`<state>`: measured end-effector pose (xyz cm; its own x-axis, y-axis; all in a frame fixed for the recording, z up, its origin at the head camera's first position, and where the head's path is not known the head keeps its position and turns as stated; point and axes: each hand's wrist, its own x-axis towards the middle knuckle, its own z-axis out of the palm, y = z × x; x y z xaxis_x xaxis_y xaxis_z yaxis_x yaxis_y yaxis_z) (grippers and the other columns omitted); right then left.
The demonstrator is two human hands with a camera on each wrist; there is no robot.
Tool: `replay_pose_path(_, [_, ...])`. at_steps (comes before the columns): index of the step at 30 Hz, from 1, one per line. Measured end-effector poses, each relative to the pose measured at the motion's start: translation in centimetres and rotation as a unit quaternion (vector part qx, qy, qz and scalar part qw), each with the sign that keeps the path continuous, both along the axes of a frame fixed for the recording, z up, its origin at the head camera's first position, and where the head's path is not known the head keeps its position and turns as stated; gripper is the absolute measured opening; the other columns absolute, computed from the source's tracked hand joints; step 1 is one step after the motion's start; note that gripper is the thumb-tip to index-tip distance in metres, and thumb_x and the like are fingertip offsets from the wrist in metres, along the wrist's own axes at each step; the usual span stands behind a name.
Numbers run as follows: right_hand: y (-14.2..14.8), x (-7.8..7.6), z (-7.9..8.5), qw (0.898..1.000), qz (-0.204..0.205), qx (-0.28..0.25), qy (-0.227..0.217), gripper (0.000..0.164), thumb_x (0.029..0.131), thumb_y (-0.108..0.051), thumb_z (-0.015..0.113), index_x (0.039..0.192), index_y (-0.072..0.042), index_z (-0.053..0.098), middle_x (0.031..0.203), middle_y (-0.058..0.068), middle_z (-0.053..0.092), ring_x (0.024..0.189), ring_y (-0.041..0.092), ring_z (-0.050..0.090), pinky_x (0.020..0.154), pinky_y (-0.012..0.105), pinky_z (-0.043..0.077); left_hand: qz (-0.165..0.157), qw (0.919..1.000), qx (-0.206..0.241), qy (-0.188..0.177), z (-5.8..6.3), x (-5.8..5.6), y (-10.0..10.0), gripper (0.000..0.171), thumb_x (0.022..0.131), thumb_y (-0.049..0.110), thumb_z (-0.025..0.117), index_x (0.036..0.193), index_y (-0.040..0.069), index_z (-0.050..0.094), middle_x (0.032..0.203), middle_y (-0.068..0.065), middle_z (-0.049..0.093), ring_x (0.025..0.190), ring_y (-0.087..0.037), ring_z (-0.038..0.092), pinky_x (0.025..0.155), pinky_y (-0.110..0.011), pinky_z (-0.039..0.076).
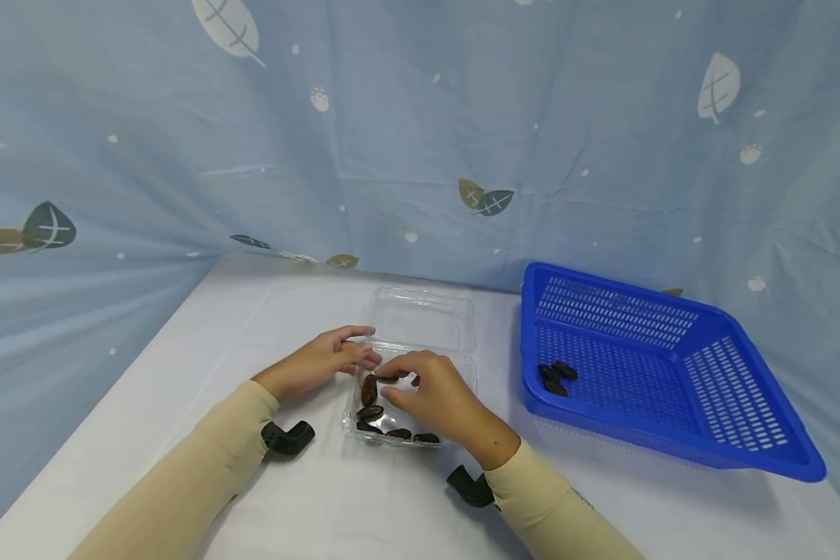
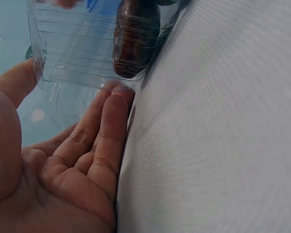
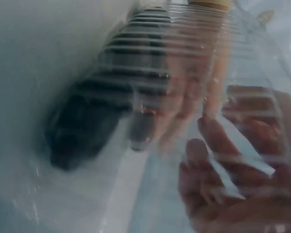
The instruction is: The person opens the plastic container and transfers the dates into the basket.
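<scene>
A clear plastic clamshell box (image 1: pixel 462 381) stands on the table with its lid laid back behind it. Several dark brown dates (image 1: pixel 369 390) lie along its left and front sides. My left hand (image 1: pixel 322 362) is at the box's left side; in the left wrist view its straight fingers (image 2: pixel 109 131) touch the outer wall. Over the inside of the box, my right hand (image 1: pixel 434 389) has thumb and forefinger apart, its fingertips right at a date (image 1: pixel 388 379) near the back left corner. The right wrist view shows dates (image 3: pixel 82 126) blurred through the plastic wall.
To the right, a blue plastic basket (image 1: pixel 623 428) holds a few dates (image 1: pixel 554 376) in its left corner. A white cloth (image 1: pixel 364 505) covers the table. Behind it hangs a blue curtain (image 1: pixel 406 140) with leaf prints.
</scene>
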<state>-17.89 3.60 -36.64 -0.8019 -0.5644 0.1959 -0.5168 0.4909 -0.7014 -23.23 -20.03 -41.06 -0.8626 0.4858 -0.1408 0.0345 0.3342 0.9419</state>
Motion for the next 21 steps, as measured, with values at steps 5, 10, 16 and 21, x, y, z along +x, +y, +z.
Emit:
replay_pose_path(5, [-0.7, 0.0, -0.9, 0.999, 0.004, 0.021, -0.033, 0.021, 0.091, -0.010, 0.073, 0.112, -0.008, 0.075, 0.113, 0.001, 0.074, 0.106, 0.021, 0.067, 0.082, 0.033, 0.056, 0.000, 1.0000, 0.005, -0.001, -0.1, 0.1, -0.1, 0.061, 0.105, 0.038, 0.050, 0.154, 0.007, 0.033, 0.130, -0.017, 0.067, 0.122, -0.026, 0.064, 0.100, -0.037, 0.053])
replay_pose_path(10, [-1.0, 0.1, -1.8, 0.998, 0.021, 0.030, -0.046, 0.019, 0.090, -0.008, 0.072, 0.109, -0.009, 0.076, 0.112, 0.003, 0.074, 0.101, 0.021, 0.066, 0.076, 0.026, 0.054, -0.006, 0.9999, 0.009, 0.002, -0.1, 0.0, -0.1, 0.058, 0.106, 0.034, 0.049, 0.154, 0.005, 0.032, 0.131, -0.018, 0.066, 0.124, -0.028, 0.062, 0.100, -0.036, 0.052])
replay_pose_path(16, [-1.3, 0.0, -2.1, 0.997, 0.041, 0.055, -0.030, 0.016, 0.090, -0.007, 0.073, 0.105, -0.008, 0.077, 0.104, 0.004, 0.076, 0.091, 0.016, 0.067, 0.075, 0.023, 0.053, -0.002, 1.0000, -0.003, -0.001, 0.0, 0.0, -0.2, 0.059, 0.106, 0.035, 0.049, 0.154, 0.006, 0.032, 0.131, -0.017, 0.066, 0.123, -0.028, 0.063, 0.101, -0.038, 0.052])
replay_pose_path(21, [-1.3, 0.0, -2.2, 0.996, 0.042, 0.072, -0.043, 0.014, 0.089, -0.008, 0.075, 0.103, -0.009, 0.077, 0.097, 0.001, 0.075, 0.084, 0.010, 0.065, 0.072, 0.018, 0.051, -0.010, 0.9999, -0.006, 0.003, 0.2, -0.1, -0.2, 0.058, 0.107, 0.034, 0.048, 0.154, 0.005, 0.032, 0.130, -0.019, 0.067, 0.123, -0.031, 0.063, 0.100, -0.040, 0.053])
